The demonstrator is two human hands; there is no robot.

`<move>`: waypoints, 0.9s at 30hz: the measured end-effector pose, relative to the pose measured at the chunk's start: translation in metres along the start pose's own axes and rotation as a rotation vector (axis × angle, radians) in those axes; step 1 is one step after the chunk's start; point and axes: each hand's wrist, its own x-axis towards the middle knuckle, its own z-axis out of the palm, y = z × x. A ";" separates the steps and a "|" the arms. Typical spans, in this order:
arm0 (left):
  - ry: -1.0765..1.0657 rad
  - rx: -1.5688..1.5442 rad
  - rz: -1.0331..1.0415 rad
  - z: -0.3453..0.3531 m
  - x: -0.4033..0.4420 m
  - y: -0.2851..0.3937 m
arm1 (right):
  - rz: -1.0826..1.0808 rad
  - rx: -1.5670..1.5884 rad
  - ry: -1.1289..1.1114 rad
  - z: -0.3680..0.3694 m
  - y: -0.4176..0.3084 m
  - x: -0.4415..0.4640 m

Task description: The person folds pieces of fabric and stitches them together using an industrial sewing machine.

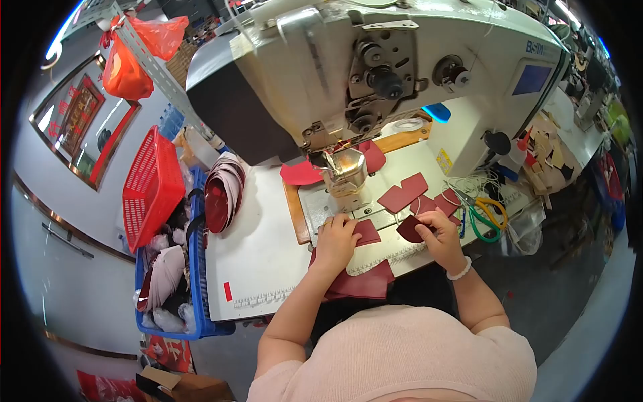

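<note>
Head: right hand (441,240) pinches maroon piece (408,229) near table edge (412,263); left hand (336,242) grip unclear.

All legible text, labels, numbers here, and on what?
"BSM", probably: sewing machine arm; letters after it blurred.
Red characters, framed wall panel: too blurred.
Numbers, ruler strips: too small.
Yellow sticker: too small.
Red printed paper, bottom left: unclear.
Screen: nothing legible.
</note>
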 end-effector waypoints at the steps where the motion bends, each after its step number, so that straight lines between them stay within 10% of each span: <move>1: 0.020 -0.021 0.010 0.001 -0.001 0.000 | 0.004 0.004 0.020 -0.002 0.001 -0.001; 8: 0.083 -0.126 0.134 0.002 -0.006 -0.007 | -0.108 0.012 -0.081 0.004 0.006 0.005; 17: -0.098 -0.627 0.168 -0.088 -0.062 -0.013 | -0.203 -0.175 -0.725 0.064 0.004 0.042; 21: 0.535 -1.283 0.384 -0.170 -0.112 -0.040 | -0.288 -0.195 -0.688 0.065 0.007 0.042; 24: 0.934 -0.742 -0.010 -0.229 -0.108 -0.059 | -0.402 -0.113 -0.643 0.051 -0.001 0.070; 27: 0.523 -0.597 -0.347 -0.240 -0.045 -0.069 | -0.305 -0.067 -0.495 0.020 -0.059 0.107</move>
